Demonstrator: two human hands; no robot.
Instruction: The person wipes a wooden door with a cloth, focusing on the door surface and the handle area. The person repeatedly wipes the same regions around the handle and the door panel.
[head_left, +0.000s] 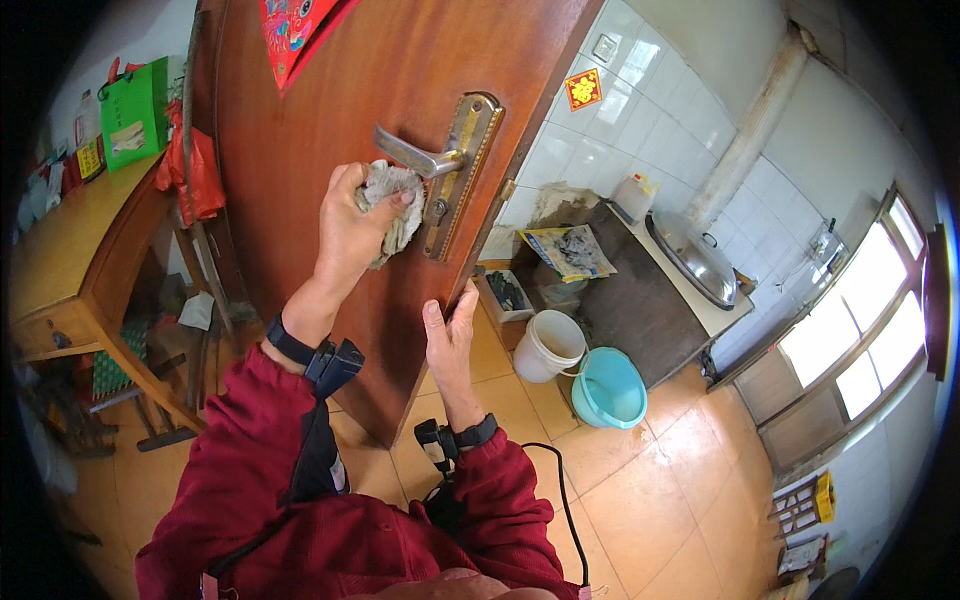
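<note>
My left hand (358, 217) is closed around a crumpled grey-white cloth (400, 214). The cloth lies against the brown wooden door (300, 135), just below the metal lever handle (420, 154) and beside its long ornate backplate (465, 165). Lower down, my right hand (452, 330) holds the door's free edge, with the thumb on the near side and the fingers at the far side, partly hidden. Both wrists wear black straps with small devices. A red paper decoration (289, 37) hangs on the door above.
Right of the door stand a white bucket (551, 345), a turquoise basin (609, 390) and a dark counter (637, 315) with a domed metal lid (690, 259). A wooden desk (67, 240) with a green bag (135, 112) stands left. A black cable (562, 480) runs beside my right sleeve.
</note>
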